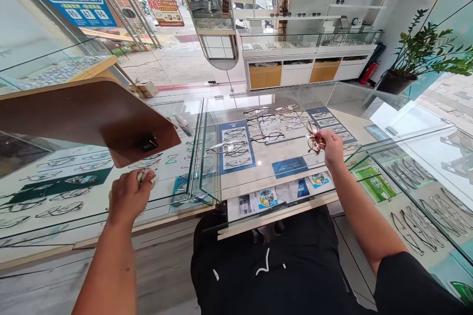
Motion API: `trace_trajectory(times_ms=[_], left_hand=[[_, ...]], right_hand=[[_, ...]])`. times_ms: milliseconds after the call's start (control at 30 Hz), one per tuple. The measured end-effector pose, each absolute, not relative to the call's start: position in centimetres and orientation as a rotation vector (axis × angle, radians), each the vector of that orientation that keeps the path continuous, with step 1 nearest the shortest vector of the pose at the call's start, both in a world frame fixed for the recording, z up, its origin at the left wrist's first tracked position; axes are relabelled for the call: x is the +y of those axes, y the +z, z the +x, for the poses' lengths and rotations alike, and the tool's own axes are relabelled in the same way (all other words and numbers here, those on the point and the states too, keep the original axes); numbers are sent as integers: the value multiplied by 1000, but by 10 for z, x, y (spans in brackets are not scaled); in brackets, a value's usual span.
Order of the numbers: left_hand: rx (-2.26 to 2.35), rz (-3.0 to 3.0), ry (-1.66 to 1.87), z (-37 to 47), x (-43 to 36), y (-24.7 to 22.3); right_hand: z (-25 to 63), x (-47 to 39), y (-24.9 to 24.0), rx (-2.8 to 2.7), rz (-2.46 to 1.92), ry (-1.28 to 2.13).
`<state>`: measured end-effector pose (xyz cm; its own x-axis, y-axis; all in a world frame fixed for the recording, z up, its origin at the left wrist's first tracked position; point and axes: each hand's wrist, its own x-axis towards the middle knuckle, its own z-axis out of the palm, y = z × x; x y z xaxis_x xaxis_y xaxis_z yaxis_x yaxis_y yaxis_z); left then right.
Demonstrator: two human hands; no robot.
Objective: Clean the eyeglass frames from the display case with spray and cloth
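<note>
In my right hand [331,146] is a pair of eyeglasses [314,143] with thin metal rims, pinched over the right part of an open glass display case. My left hand [129,191] is closed on a small crumpled pale cloth [145,177], above the left part of the counter. Between the hands, several eyeglass frames [268,137] lie loose near the middle of the case. A white card on a blue mat [223,166] bears a column of glasses. A blue leaflet [290,167] lies in front of them.
A brown tray-like board [84,118] stands close above my left hand. Glass case edges [195,157] rise between the hands. A pulled-out drawer [281,214] with leaflets is at my lap. More frames [417,229] fill the right case. A small bottle [183,124] stands behind.
</note>
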<state>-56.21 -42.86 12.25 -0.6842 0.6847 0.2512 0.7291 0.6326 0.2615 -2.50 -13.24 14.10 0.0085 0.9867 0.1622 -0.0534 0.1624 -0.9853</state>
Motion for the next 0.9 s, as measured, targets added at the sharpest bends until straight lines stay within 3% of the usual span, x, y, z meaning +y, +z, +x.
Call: trace_trajectory(times_ms=[233, 467, 567, 667, 767, 900], left_hand=[[-2675, -1275, -650, -544, -437, 121], [-2212, -1032, -1001, -474, -433, 132], [-2288, -1337, -1311, -423, -412, 133], [-2340, -1937, -1842, -382, -379, 130], [-2279, -2005, -2359, -359, -343, 123], [-2419, -2076, -2500, -347, -309, 119]], right_hand=[[-64, -188, 144, -1222, -831, 1433], [-104, -218, 150, -1422, -707, 1603], [-126, -215, 152, -1548, -643, 1679], [-147, -208, 151, -1611, -587, 1768], [-159, -202, 147, -1574, -599, 1837], [-159, -199, 141, -1472, -613, 1879]])
